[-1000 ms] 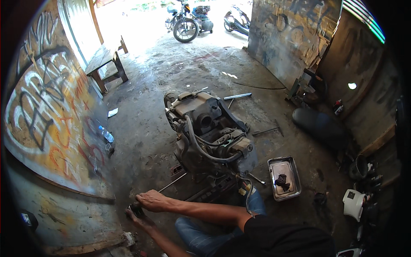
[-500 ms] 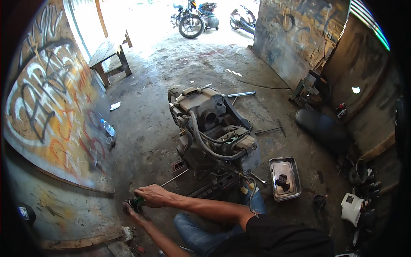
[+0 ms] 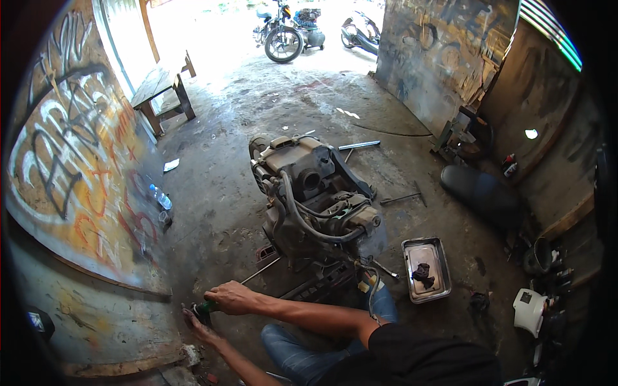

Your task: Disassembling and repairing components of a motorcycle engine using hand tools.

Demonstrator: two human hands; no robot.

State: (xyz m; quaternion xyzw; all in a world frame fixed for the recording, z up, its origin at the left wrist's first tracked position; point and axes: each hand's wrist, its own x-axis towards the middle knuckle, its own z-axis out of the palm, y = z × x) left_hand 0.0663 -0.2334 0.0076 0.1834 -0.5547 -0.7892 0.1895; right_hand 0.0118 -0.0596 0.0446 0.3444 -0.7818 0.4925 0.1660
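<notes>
Low at the left, both my hands are close together over the floor. My right hand (image 3: 233, 297) reaches across and is closed round a small green object (image 3: 207, 306), whose kind is mostly hidden by the fingers. My left hand (image 3: 201, 328) is just below it, fingers curled at the dark lower end of that object; what they grip is hard to make out. A thin metal rod (image 3: 261, 271) shows past my right hand toward the engine; whether it joins the green object, I cannot tell. The dirty motorcycle engine (image 3: 312, 199) with hoses stands in front of me.
Right of the engine is a metal tray (image 3: 444, 283) with a dark rag (image 3: 423, 275). A T-handle tool (image 3: 404, 199) and a steel bar (image 3: 360, 145) lie beyond. A black seat (image 3: 479, 196) rests right. The left wall (image 3: 90, 174) stands close to my hands; a plastic bottle (image 3: 160, 197) is beside it.
My view has shifted slightly. My hands remain together at the left, with the left hand a little lower and its fingers somewhat further from the right hand.
</notes>
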